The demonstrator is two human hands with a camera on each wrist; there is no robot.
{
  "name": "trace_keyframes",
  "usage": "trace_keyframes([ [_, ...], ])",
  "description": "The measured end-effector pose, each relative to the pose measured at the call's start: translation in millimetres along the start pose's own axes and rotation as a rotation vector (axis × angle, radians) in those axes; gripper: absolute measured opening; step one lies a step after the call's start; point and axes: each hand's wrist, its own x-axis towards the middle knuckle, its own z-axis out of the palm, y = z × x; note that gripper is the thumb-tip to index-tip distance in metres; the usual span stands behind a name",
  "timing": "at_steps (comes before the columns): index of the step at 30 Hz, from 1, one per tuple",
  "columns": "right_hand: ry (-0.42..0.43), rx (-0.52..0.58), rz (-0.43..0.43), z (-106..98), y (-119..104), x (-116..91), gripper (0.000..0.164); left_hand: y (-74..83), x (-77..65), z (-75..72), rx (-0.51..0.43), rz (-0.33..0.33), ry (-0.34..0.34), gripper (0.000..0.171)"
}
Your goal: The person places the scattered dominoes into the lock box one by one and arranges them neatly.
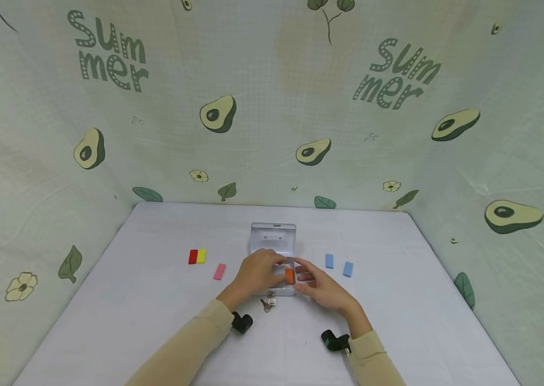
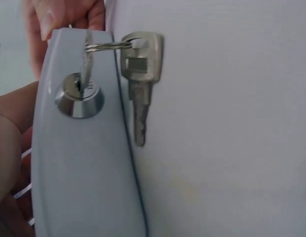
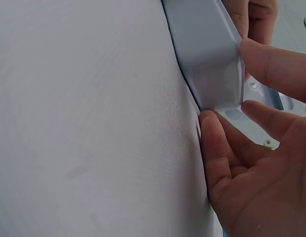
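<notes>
A small grey box (image 1: 280,292) stands on the table with its lid (image 1: 273,237) raised. A key sits in its front lock (image 2: 80,96), and a second key (image 2: 141,64) hangs from it on a ring. My left hand (image 1: 259,271) reaches over the left side into the box, pinching an orange block (image 1: 290,275) near the right inner wall between thumb and finger. At the box's right side my right hand (image 1: 321,288) rests thumb and fingertips against the wall and front corner, its fingers lightly bent.
On the left lie a red block (image 1: 192,257) and a yellow block (image 1: 201,255) side by side, with a pink block (image 1: 219,271) nearer the box. Two blue blocks (image 1: 329,261) lie to its right. A patterned cloth (image 1: 262,161) hangs behind the white table (image 1: 146,305).
</notes>
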Motion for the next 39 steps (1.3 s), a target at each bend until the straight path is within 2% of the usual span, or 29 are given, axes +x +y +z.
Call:
trace_keyframes([
  [9, 0.012, 0.002, 0.015, 1.3, -2.4, -0.1, 0.073, -14.9, -9.0, -35.5, -0.047, -0.046, 0.026, 0.047],
  [15, 0.026, -0.009, 0.035, 1.9, -2.9, 0.3, 0.074, -31.8, -15.6, -56.3, -0.060, -0.094, 0.027, 0.051],
  [20, 0.042, -0.001, 0.059, 2.4, -3.4, -0.1, 0.074, -48.6, -22.3, -68.0, -0.061, -0.112, 0.019, 0.052],
  [27, 0.022, -0.005, 0.030, 1.7, -1.4, -0.1, 0.072, -68.5, -34.4, -74.9, -0.079, -0.135, -0.009, 0.058],
  [39, 0.024, 0.006, 0.039, 2.0, -1.0, -0.2, 0.073, -98.7, -52.3, -71.5, -0.058, -0.145, -0.065, 0.066],
])
